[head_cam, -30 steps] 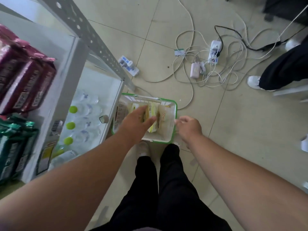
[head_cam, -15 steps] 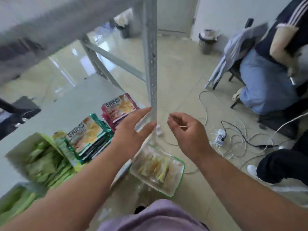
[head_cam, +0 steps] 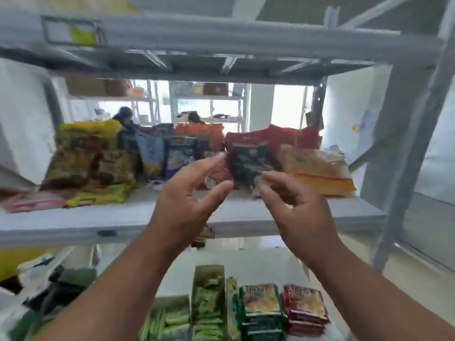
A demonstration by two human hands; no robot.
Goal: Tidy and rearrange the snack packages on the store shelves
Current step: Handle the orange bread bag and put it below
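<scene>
Both hands are raised in front of the middle shelf (head_cam: 246, 212), and the picture is blurred. My left hand (head_cam: 187, 200) has its fingers loosely spread and holds nothing; its fingertips point at an orange pack (head_cam: 216, 175). Also empty, my right hand (head_cam: 295, 207) has relaxed fingers, with its fingertips close to the lower edge of a green snack pack (head_cam: 248, 163). Whether they touch it I cannot tell. Around the green pack stand red bags (head_cam: 278, 136), a yellow-orange bag (head_cam: 317, 171), blue bags (head_cam: 172, 156) and yellow bags (head_cam: 86, 158).
The lower shelf holds green boxes (head_cam: 206, 303), green packets (head_cam: 261, 308) and red packets (head_cam: 305, 306). Another shelf board (head_cam: 221, 40) runs close overhead. A grey upright post (head_cam: 406, 168) stands at the right. Behind the shelf are other racks and people.
The view swung up from the basket on the floor to the middle shelf. Both hands rose from the basket to shelf height and hold nothing.
</scene>
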